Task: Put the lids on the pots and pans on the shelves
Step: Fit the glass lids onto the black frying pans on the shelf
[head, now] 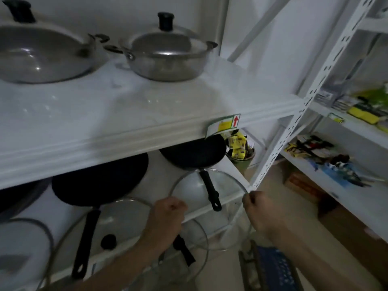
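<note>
A glass lid (pixel 195 186) with a metal rim is held up in front of the lower shelf (pixel 228 198). My left hand (pixel 168 215) grips its left rim and my right hand (pixel 258 208) grips its right rim. Behind the lid a small black frying pan (pixel 193 152) sits uncovered, its handle (pixel 211 191) pointing at me. A larger black pan (pixel 100 179) lies to its left, also uncovered. A second glass lid (pixel 126 227) with a black knob (pixel 108 241) leans low on the left. On the upper shelf (pixel 126 114) stand a steel pot (pixel 165 59) with its lid on and a grey wok (pixel 39 53).
A white upright post (pixel 294 127) with slots rises right beside my right hand. A green tin (pixel 241 156) of yellow packets sits behind the small pan. Further shelves (pixel 344 181) on the right carry tools and packets. A blue crate (pixel 277 267) is on the floor below.
</note>
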The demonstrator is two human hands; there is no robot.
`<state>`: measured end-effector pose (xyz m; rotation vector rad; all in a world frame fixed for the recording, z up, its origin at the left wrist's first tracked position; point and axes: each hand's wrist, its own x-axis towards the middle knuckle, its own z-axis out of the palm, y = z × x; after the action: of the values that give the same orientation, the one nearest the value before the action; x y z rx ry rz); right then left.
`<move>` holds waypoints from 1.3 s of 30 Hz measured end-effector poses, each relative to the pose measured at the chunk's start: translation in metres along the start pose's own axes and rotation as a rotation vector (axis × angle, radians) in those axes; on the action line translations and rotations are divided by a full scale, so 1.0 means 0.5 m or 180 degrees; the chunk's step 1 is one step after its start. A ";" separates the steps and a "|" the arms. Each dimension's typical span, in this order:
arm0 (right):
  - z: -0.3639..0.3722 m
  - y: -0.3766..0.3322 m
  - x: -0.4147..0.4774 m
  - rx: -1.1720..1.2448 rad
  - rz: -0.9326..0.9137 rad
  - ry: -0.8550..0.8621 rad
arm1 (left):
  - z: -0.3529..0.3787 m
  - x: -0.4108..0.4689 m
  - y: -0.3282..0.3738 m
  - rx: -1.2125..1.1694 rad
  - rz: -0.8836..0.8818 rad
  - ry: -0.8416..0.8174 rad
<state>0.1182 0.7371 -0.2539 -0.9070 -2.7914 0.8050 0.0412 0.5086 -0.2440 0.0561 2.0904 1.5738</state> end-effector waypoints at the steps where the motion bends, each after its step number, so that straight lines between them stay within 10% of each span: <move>1: 0.050 0.040 0.017 -0.0026 0.0104 -0.0165 | 0.034 0.026 -0.020 0.0058 0.0014 0.0044; 11: 0.292 0.072 0.237 -0.0274 -0.0935 -0.0976 | 0.291 0.221 -0.035 0.0149 -0.0807 0.0240; 28: 0.177 0.149 0.109 0.0171 -0.1304 -0.0868 | -0.003 0.282 -0.115 -0.0109 -0.0662 0.0482; 39: 0.018 -0.071 0.236 0.0075 -0.1217 -0.0005 | 0.122 0.219 -0.163 -0.0902 -0.0806 0.0150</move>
<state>0.0011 0.7760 -0.2514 -0.3469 -2.8149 0.7710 -0.0056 0.5728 -0.3705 -0.3346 1.8052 1.7060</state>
